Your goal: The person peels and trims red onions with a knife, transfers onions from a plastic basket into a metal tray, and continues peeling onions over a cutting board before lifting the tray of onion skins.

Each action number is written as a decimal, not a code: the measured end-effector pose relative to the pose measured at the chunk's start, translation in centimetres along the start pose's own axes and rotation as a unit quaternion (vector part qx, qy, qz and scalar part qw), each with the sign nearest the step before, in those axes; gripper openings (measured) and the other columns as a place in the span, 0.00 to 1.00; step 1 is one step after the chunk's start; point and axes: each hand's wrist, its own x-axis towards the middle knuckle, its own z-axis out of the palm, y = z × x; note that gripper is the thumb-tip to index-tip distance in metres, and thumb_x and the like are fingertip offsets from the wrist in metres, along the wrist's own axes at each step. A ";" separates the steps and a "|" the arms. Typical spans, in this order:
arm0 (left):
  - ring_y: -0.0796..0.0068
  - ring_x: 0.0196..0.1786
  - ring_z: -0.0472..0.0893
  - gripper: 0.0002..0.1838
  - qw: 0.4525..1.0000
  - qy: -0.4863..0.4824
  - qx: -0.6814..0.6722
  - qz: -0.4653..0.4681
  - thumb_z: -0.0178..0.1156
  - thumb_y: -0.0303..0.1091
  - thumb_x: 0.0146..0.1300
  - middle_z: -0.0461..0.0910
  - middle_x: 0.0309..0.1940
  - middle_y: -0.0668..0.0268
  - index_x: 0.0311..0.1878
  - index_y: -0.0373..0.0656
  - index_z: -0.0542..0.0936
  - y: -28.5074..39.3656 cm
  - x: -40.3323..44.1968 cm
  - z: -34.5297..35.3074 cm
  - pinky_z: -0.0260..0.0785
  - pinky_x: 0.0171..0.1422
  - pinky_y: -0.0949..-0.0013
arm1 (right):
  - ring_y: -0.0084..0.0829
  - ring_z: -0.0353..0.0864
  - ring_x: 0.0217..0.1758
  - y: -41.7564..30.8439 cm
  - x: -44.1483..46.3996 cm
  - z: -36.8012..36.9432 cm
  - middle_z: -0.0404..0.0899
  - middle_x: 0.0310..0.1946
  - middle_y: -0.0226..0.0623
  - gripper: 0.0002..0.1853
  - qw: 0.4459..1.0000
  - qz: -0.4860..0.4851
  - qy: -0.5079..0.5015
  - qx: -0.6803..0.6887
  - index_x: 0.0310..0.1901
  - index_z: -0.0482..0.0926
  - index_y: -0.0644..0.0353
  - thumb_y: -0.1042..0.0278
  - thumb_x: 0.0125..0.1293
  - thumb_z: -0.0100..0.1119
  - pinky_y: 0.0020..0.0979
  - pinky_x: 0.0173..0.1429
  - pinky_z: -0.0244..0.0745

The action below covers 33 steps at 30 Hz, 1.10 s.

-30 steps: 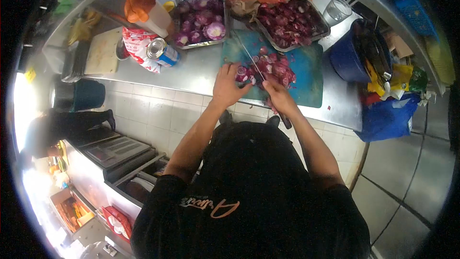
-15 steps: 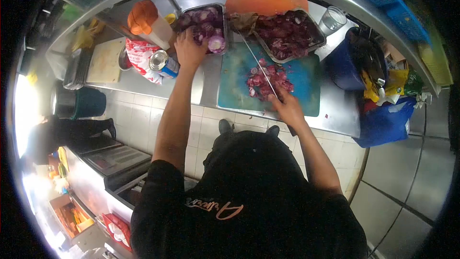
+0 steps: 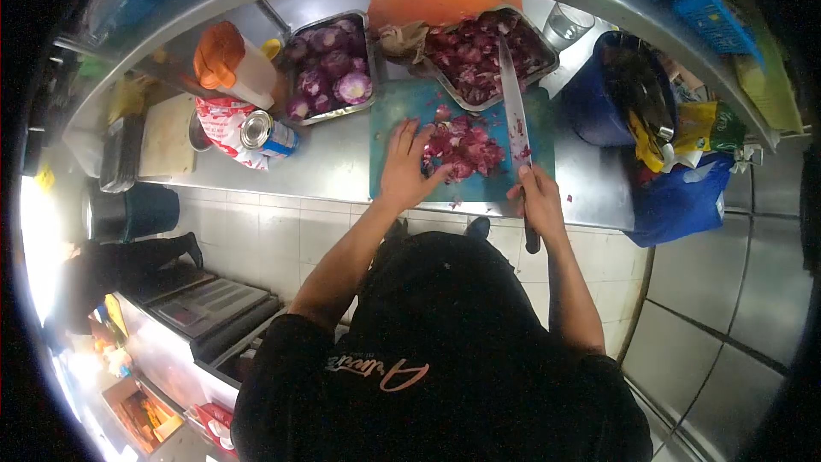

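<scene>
My right hand [image 3: 539, 197] grips a long kitchen knife [image 3: 513, 94] near the handle, its blade pointing away from me over the right part of the teal cutting board [image 3: 389, 107]. Flat on the board lies my left hand [image 3: 410, 167], fingers stretched out, at the left side of a heap of chopped red onion [image 3: 464, 150]. Whole peeled red onions [image 3: 332, 64] fill a metal tray [image 3: 349, 110] at the back left. Behind the board, a second metal tray [image 3: 548, 68] holds more cut red onion, and the blade's tip reaches over it.
An orange cutting board [image 3: 440, 0] lies behind the trays. Left stand an orange-lidded container [image 3: 227, 60] and a tin can [image 3: 267, 133]. To the right are a glass [image 3: 568, 26], a dark blue bucket [image 3: 586, 103] and a blue bag [image 3: 680, 214]. A metal shelf edge curves above.
My left hand has left the whole onions and come down onto the board beside the chopped pile. The knife has swung to the right, its blade now pointing over the cut-onion tray.
</scene>
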 end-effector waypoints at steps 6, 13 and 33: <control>0.42 0.71 0.49 0.51 0.999 -0.026 0.025 -0.005 0.63 0.64 0.46 0.53 0.68 0.45 0.68 0.42 0.60 -1.0 4.6 2.5 0.40 0.73 0.44 | 0.21 0.68 0.11 2.2 -1.9 -2.1 0.77 0.20 0.37 0.20 0.995 0.065 0.025 0.064 0.39 0.74 0.61 0.49 0.71 0.43 0.23 0.15 0.60; 0.41 0.71 0.50 0.50 0.997 -0.051 0.055 -0.009 0.63 0.66 0.43 0.53 0.68 0.46 0.67 0.49 0.63 3.7 4.5 4.9 0.37 0.73 0.42 | 0.22 0.65 0.08 6.5 -3.9 -1.5 0.74 0.17 0.36 0.19 0.987 0.132 -0.037 0.087 0.43 0.71 0.62 0.52 0.73 0.38 0.23 0.12 0.61; 0.53 0.53 0.68 0.15 0.973 0.081 -0.183 0.115 0.65 0.31 0.43 0.71 0.47 0.58 0.38 0.46 0.79 11.3 9.3 8.5 0.63 0.59 0.55 | 0.20 0.67 0.13 2.8 -5.9 -0.3 0.71 0.18 0.32 0.14 0.990 0.085 -0.011 0.116 0.40 0.70 0.61 0.60 0.74 0.37 0.24 0.16 0.63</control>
